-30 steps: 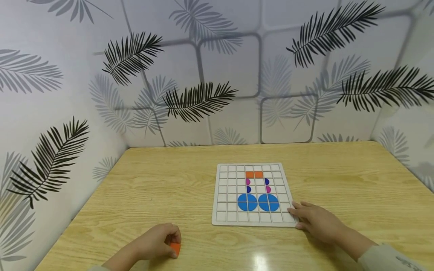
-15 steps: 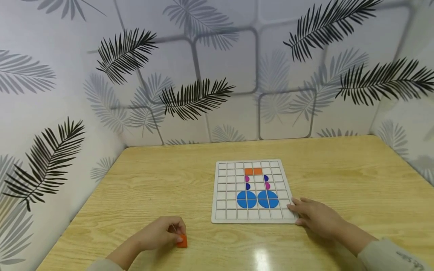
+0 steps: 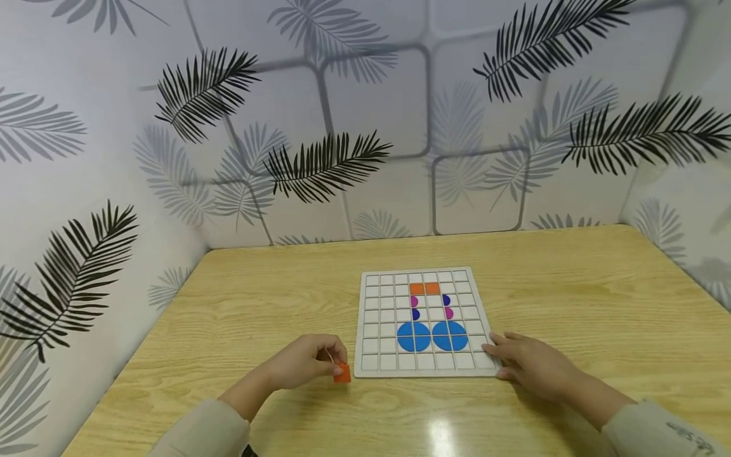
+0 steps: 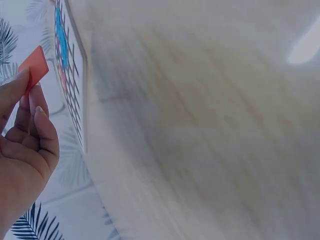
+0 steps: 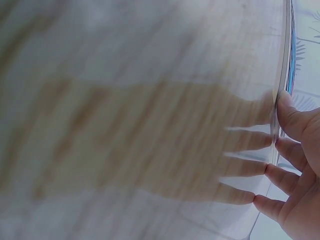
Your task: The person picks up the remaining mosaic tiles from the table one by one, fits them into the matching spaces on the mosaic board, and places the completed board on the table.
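My left hand [image 3: 311, 360] pinches a small flat orange square tile [image 3: 342, 373] between thumb and fingers, just left of the board's front left corner. The left wrist view shows the tile [image 4: 39, 64] held up by its edge at the fingertips. A white gridded board [image 3: 372, 330] lies on the table. Two orange squares [image 3: 425, 289], pink and dark blue half-circles [image 3: 415, 314] and two blue circles [image 3: 414, 336] made of quarter pieces form a pattern on it. My right hand [image 3: 531, 367] rests at the board's right edge, fingers extended and touching near its front corner.
The wooden table [image 3: 274, 298] reaches back to a wall [image 3: 388, 190] with a leaf print. Another wall [image 3: 68, 190] borders its left side. A bright reflection [image 3: 440, 435] shows near the front.
My left hand has carried the orange tile right and away from me, from the front left of the table to beside the board. The right hand has stayed at the board's edge.
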Tool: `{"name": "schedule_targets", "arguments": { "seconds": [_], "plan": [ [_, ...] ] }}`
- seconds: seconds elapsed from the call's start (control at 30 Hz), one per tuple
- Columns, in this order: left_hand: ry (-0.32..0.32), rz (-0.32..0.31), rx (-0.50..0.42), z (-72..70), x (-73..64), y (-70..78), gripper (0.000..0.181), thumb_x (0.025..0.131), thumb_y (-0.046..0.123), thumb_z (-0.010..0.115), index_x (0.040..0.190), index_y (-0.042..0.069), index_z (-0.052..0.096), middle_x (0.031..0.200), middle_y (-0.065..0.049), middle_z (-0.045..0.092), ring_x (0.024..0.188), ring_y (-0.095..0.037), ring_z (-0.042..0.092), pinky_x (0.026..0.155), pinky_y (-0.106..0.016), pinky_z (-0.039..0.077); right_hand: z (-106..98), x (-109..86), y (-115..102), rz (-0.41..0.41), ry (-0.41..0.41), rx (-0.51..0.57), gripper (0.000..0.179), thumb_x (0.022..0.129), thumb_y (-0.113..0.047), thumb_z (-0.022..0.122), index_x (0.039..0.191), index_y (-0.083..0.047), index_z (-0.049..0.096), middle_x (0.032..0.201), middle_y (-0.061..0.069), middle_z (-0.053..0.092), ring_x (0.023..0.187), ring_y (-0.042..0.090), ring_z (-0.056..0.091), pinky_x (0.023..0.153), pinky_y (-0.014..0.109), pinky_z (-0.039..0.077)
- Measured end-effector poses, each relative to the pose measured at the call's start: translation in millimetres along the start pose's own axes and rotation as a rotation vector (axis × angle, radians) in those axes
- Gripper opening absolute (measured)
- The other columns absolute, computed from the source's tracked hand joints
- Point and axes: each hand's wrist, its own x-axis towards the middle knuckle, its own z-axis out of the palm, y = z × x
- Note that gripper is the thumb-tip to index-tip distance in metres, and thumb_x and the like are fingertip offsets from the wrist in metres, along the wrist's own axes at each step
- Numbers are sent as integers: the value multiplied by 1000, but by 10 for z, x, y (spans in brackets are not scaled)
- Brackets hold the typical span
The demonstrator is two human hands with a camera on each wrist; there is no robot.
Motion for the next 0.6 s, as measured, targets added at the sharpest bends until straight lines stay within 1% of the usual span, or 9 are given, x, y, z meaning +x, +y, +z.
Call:
{"name": "schedule_targets", "arguments": {
  "seconds": [0.1, 0.2, 0.47, 0.6],
  "plan": [
    [8, 19, 3, 4, 132, 61, 6, 80, 6, 59, 85, 9, 57, 78, 1, 54, 68, -13, 50, 60, -25, 42, -10, -5, 0, -5, 8, -1, 40, 77, -21, 62, 113, -3, 57, 118, 20, 49, 105, 43, 43, 83, 52, 35],
    [11, 28, 9, 2, 267, 89, 6, 81, 6, 58, 86, 9, 57, 79, 0, 54, 68, -13, 49, 60, -26, 41, -3, -1, -8, -7, 12, -2, 40, 77, -20, 62, 112, -2, 57, 117, 20, 49, 105, 43, 43, 83, 51, 35],
    [30, 19, 63, 28, 676, 193, 4, 82, 8, 57, 85, 11, 57, 78, 3, 55, 70, -12, 50, 63, -25, 42, 12, 1, -18, -17, 17, -4, 40, 77, -21, 62, 112, -2, 57, 116, 21, 49, 104, 44, 43, 82, 52, 35],
    [37, 14, 69, 47, 870, 250, 4, 83, 9, 56, 87, 12, 57, 80, 2, 55, 72, -12, 52, 65, -25, 43, -1, -7, -24, -5, 22, 0, 40, 77, -20, 63, 112, -2, 57, 117, 20, 49, 105, 43, 43, 82, 51, 35]
  ]
}}
